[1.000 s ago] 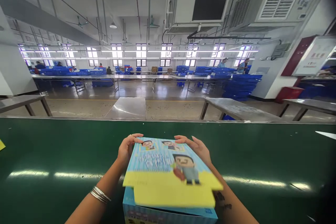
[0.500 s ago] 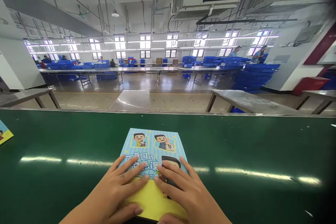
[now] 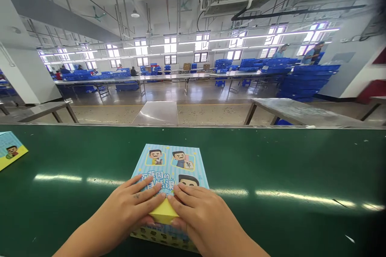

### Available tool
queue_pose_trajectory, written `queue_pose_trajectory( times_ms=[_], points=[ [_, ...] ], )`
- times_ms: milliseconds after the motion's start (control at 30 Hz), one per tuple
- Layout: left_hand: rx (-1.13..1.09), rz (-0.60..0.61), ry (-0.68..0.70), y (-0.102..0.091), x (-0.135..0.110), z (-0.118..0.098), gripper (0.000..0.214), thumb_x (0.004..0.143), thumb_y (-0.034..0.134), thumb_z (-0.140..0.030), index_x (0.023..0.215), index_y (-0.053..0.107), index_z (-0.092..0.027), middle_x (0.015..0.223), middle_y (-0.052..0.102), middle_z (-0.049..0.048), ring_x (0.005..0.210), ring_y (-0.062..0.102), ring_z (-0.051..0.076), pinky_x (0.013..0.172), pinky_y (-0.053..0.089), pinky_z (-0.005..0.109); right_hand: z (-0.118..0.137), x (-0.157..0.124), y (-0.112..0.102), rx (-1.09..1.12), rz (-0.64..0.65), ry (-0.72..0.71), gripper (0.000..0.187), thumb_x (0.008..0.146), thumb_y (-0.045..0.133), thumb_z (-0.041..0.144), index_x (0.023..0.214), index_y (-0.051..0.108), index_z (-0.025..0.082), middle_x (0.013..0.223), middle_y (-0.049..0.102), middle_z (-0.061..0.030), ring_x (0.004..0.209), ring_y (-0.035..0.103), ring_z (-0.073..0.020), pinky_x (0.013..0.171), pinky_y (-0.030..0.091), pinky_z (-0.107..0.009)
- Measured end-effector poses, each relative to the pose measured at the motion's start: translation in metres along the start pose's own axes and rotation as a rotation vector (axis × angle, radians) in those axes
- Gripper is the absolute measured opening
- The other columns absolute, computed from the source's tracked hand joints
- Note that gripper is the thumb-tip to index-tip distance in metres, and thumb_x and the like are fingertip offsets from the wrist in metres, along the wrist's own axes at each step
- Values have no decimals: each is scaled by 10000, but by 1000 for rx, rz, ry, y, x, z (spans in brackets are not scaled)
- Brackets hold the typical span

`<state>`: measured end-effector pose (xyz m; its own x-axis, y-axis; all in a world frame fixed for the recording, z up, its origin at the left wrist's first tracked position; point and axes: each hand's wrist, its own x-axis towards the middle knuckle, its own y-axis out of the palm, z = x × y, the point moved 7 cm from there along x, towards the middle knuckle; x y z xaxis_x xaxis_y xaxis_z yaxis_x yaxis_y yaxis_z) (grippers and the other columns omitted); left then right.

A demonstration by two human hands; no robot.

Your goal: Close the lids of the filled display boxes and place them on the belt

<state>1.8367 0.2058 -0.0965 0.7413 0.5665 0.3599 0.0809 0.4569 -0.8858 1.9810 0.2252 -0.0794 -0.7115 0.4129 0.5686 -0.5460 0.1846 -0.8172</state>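
A printed cardboard box (image 3: 169,164) with a light blue and yellow cover lies in front of me on the green surface. Cartoon figures and Chinese lettering decorate its top. My left hand (image 3: 128,204) rests over the left part of the cover, fingers extended, its thumb at the yellow front edge. From the other side my right hand (image 3: 203,211) lies over the lower right of the cover, its thumb at that same edge. Both hands grip the box there. Beneath the front edge shows a patterned blue and yellow face with dark spots, partly hidden by my hands.
Another blue and yellow box (image 3: 12,150) lies at the left edge of the green table (image 3: 289,160). Beyond its far edge stand metal tables (image 3: 157,112). Stacked blue crates (image 3: 307,82) and people (image 3: 313,53) are farther back.
The view has shifted slightly left, showing more of the left box. The front edge of the box at my thumbs now stands higher in view, exposing the patterned face below it.
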Motion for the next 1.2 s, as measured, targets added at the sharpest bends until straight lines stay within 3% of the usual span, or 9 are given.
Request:
queue_pose_trajectory(
  times_ms=[167,333,467,567,700,800,967,1133,1200],
  points=[
    [-177,156,-83,-13,-3,15,486,1009,378,-309,1474,237,-308,1395,503,-15,1291,473,204,1033,482,433,4,21,-4,117,183,81,165,940,535,265,1035,654,200,1035,708,-37,985,655,-213,925,517,-372],
    [-97,202,-92,-12,-20,23,506,1007,382,-342,1478,198,-347,1445,429,-61,1332,420,192,1053,454,441,13,23,11,17,148,19,304,906,593,347,1143,639,163,1154,669,-96,1063,624,-275,936,512,-420],
    [-7,200,-116,-6,-40,21,608,970,432,-460,1493,186,-271,1505,330,-8,1386,328,229,1101,369,463,24,14,20,-4,155,-112,617,828,673,444,1303,543,72,1346,529,-181,1242,500,-313,1076,401,-428],
    [54,104,-152,-11,-46,20,594,966,449,-441,1482,244,-234,1493,360,10,1389,322,224,1148,259,472,27,12,14,30,176,-131,511,912,564,354,1337,514,74,1402,481,-148,1316,426,-269,1128,335,-400],
    [47,63,-204,-13,-53,27,518,979,432,-312,1470,278,-253,1455,424,1,1361,372,198,1132,329,429,23,16,1,78,60,-85,371,997,379,267,1277,575,123,1323,574,-66,1278,470,-184,1122,345,-338],
    [2,119,-237,-7,-63,36,508,983,415,-334,1469,273,-292,1446,437,-6,1340,407,204,1092,399,429,25,20,6,47,-46,-101,331,996,402,260,1238,600,153,1248,629,-55,1197,546,-191,1052,420,-361],
    [-36,105,-302,-12,-81,47,485,981,412,-319,1454,309,-316,1438,454,-21,1349,397,194,1127,353,418,34,26,20,20,-162,-131,302,955,427,178,1179,625,136,1178,664,-80,1121,595,-211,976,467,-379],
    [88,86,-267,-25,-77,31,554,920,511,-364,1434,367,-221,1449,447,23,1356,392,206,1206,138,413,42,22,38,-23,-117,-181,469,931,504,443,1250,584,109,1271,607,-107,1204,527,-251,1028,434,-397],
    [174,44,-247,-24,-68,17,653,874,556,-484,1417,394,-159,1439,458,65,1339,414,242,1210,30,435,47,19,46,-81,-176,-208,430,934,507,380,1255,583,105,1289,594,-111,1224,507,-260,1037,420,-405]
  ],
)
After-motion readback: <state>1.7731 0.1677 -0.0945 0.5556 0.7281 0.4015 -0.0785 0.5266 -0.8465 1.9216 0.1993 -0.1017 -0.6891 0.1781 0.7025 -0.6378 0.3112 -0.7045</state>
